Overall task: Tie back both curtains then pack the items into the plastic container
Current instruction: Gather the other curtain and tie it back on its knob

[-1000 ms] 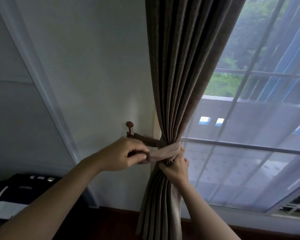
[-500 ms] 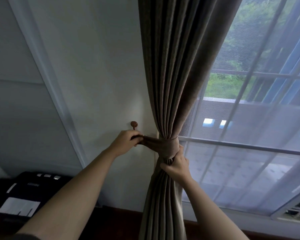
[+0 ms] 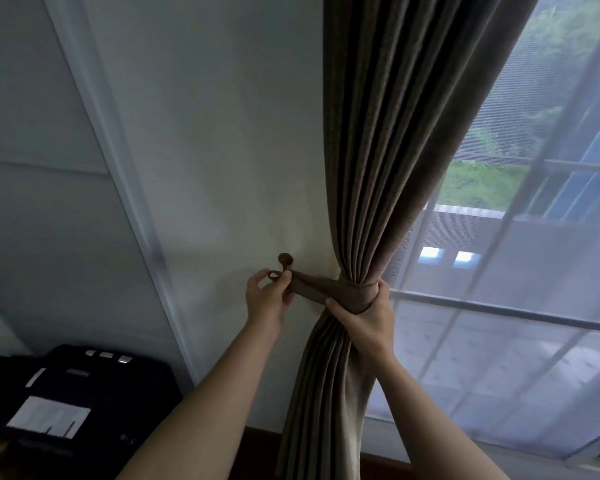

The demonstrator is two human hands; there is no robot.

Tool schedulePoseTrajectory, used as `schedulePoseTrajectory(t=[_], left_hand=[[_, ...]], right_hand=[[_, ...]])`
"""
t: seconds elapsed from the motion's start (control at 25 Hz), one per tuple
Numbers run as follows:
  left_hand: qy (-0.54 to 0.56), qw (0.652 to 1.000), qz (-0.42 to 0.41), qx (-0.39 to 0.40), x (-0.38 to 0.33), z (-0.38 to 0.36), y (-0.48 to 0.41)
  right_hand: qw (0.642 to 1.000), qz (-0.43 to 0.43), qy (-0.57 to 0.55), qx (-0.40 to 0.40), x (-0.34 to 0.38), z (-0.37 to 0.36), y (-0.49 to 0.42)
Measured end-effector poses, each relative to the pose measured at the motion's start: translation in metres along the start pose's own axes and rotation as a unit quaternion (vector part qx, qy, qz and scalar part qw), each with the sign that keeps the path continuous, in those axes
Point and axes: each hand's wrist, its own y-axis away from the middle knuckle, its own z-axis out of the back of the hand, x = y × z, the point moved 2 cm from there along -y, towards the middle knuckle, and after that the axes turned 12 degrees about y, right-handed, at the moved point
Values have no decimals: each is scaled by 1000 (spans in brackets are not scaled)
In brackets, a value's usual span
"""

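A brown pleated curtain [image 3: 388,140] hangs at the window's left side, gathered at its waist by a matching fabric tieback [image 3: 329,289]. My right hand [image 3: 364,317] grips the bunched curtain just under the tieback. My left hand [image 3: 267,296] pinches the tieback's small end loop right below a round brown wall hook [image 3: 285,260]. Whether the loop sits on the hook, I cannot tell. No plastic container is in view.
A sheer white curtain [image 3: 520,306] covers the window on the right. A black printer [image 3: 84,393] with a white paper label stands at the lower left by the wall. A white vertical trim [image 3: 118,188] runs down the wall.
The tieback has been drawn tight around the curtain. My left hand carried its loop end up and left to the hook. My right hand has closed around the gathered curtain.
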Motion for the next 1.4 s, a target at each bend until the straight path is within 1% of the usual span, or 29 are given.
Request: schedulePoseTrajectory(t=[0.08, 0.16, 0.24, 0.36, 0.48, 0.64, 0.76, 0.84, 0.92, 1.12, 1.16, 1.2, 1.28, 1.36, 1.4], left_hand=[[18, 995, -32, -91, 6, -5, -6], [-63, 984, -76, -146, 11, -7, -16], [-152, 968, -102, -171, 15, -9, -24], [-216, 952, -121, -179, 19, -8, -31], [-272, 938, -146, -157, 16, -10, -34], [-299, 931, -123, -169, 20, -3, -36], [-330, 923, -118, -156, 30, 3, -33], [-338, 922, -95, -166, 29, 2, -37], [-323, 927, -65, -181, 25, 0, -41], [-325, 932, 19, -163, 23, 2, -51], [-303, 939, 38, -159, 23, 3, -54], [-259, 953, 64, -147, 22, 3, -56], [-145, 972, 147, -108, 18, 3, -57], [-70, 972, 204, -95, 9, 2, -56], [-56, 970, 218, -91, 3, -1, -53]], right_hand=[[999, -10, 32, -15, 3, -7, 1], [998, -3, 64, -24, 8, -12, 2], [995, 9, 97, -29, 14, -15, 2], [990, 18, 133, -35, 18, -17, 1], [990, 22, 137, -40, 17, -19, 1], [989, 23, 138, -38, 14, -21, 2], [988, 41, 145, -26, 14, -20, 4], [987, 49, 154, -12, 12, -20, 3], [986, 50, 161, 3, 10, -19, 2], [987, 50, 152, 25, 10, -19, 2], [987, 51, 150, 29, 11, -19, 2], [987, 50, 148, 35, 11, -18, 2], [987, 49, 144, 59, 10, -17, 2], [984, 56, 145, 83, 7, -12, 3], [983, 62, 148, 93, 5, -8, 5]])
